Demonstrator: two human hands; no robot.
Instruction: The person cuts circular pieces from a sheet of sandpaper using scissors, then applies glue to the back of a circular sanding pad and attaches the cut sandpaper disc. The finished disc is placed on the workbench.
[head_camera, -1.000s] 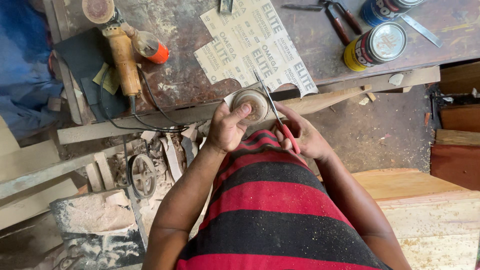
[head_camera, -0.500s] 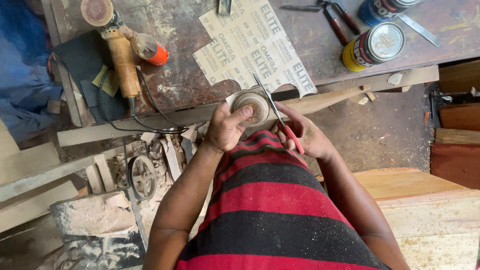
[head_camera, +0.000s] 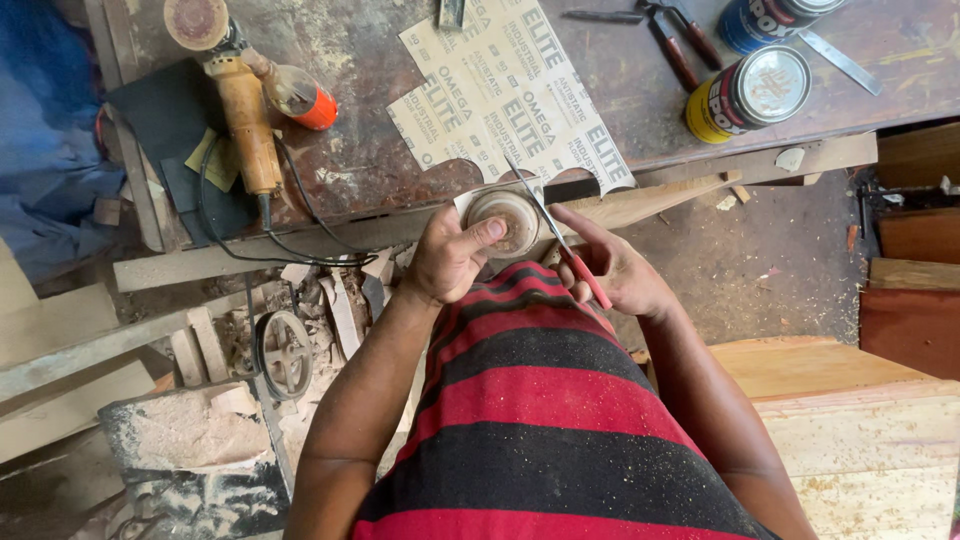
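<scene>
My left hand (head_camera: 452, 258) holds a round tan sanding disc (head_camera: 506, 217) with a piece of sandpaper against it, thumb pressed on its face. My right hand (head_camera: 618, 268) grips red-handled scissors (head_camera: 562, 245), whose blades run along the right edge of the disc. Both hands sit just in front of my red and black striped shirt, at the front edge of the workbench (head_camera: 400, 160).
On the bench lie printed sandpaper sheets (head_camera: 515, 95), an orange-handled angle grinder (head_camera: 245, 110) with its black cord, two tins (head_camera: 750, 90), and pliers (head_camera: 675, 40). Wood offcuts and sawdust litter the floor at left. Planks (head_camera: 860, 430) lie at right.
The scissors and disc have shifted only slightly in my hands; everything else is unchanged.
</scene>
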